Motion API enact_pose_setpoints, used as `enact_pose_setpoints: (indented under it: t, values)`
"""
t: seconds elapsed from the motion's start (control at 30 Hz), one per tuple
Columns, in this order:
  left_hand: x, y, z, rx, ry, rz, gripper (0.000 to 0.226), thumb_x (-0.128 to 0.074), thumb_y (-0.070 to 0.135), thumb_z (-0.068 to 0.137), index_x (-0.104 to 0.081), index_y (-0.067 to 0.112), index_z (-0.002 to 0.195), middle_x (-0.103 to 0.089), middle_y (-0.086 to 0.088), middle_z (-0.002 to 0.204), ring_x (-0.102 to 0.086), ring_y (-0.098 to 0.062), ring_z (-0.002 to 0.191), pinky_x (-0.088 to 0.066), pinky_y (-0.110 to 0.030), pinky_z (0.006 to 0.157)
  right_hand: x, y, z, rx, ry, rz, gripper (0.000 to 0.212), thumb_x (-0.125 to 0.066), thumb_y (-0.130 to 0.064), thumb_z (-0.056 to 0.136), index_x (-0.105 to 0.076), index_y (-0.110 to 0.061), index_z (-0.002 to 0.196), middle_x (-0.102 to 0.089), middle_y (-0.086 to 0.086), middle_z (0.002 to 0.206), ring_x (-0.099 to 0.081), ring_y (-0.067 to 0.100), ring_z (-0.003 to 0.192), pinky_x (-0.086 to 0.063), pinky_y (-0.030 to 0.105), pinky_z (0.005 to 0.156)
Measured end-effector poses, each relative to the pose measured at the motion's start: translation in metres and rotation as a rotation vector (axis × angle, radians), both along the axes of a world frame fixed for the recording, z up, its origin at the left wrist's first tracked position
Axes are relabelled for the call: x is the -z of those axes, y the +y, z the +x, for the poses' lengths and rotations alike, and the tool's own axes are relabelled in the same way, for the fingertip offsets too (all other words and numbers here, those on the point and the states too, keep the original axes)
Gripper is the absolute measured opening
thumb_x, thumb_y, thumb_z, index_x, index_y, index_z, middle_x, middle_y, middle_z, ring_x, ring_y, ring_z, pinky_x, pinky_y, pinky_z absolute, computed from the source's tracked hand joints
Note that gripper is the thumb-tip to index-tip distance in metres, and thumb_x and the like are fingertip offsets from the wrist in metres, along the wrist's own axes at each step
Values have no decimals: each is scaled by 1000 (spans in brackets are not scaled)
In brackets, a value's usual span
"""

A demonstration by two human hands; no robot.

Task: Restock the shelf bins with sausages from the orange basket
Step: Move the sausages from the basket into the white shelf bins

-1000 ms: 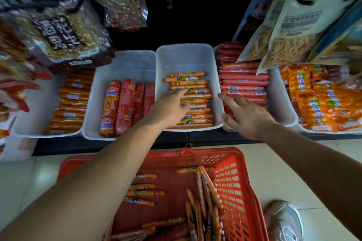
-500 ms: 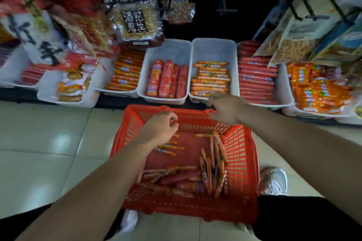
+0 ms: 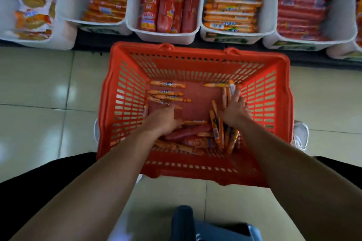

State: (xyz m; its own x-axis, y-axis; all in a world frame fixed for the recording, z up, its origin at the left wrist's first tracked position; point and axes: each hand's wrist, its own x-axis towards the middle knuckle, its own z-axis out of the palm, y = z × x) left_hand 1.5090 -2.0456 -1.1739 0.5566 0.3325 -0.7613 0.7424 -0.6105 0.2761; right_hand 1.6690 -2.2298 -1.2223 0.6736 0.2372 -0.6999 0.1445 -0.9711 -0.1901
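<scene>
The orange basket point(image 3: 197, 60) stands on the floor just in front of the shelf bins point(image 3: 167, 36), its slotted walls open to view. Thin orange sausages point(image 3: 166, 93) lie flat in a loose group at its far left; more orange sticks point(image 3: 220, 133) lean in a bundle along the right side. Thicker red sausages point(image 3: 188, 133) lie at the near end. The white bins hold rows: orange sticks point(image 3: 232, 4) stacked crosswise, fat red sausages point(image 3: 168, 2) lying lengthwise, long red ones point(image 3: 301, 6) stacked at right.
</scene>
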Motion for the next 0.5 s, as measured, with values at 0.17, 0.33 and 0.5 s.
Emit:
enact_pose_setpoints:
  t: [0.17,0.33,0.5]
  values:
    - [24,4,3,-105,-36,-23,50,-61,39,93,-47,28,140,-58,-5,137,-58,-24,121,-43,-29,93,20,9,-7,106,-26,11,126,-77,-55,75,10,-14,156,-28,28,154,-43,46,133,-41,48,104]
    - [42,5,-3,-160,-45,-34,47,-59,43,92,-50,36,137,-58,-2,137,-56,-22,123,-45,-31,100,31,9,-17,202,-61,163,119,-82,-48,68,-7,-16,153,-44,18,144,-49,39,128,-47,48,99]
    - [44,10,-11,-243,-86,-26,43,-61,38,94,-54,29,135,-58,0,136,-55,-20,124,-43,-32,103,28,8,-15,210,-31,235,92,-80,-35,75,-21,-15,144,-57,11,127,-59,35,114,-51,42,89]
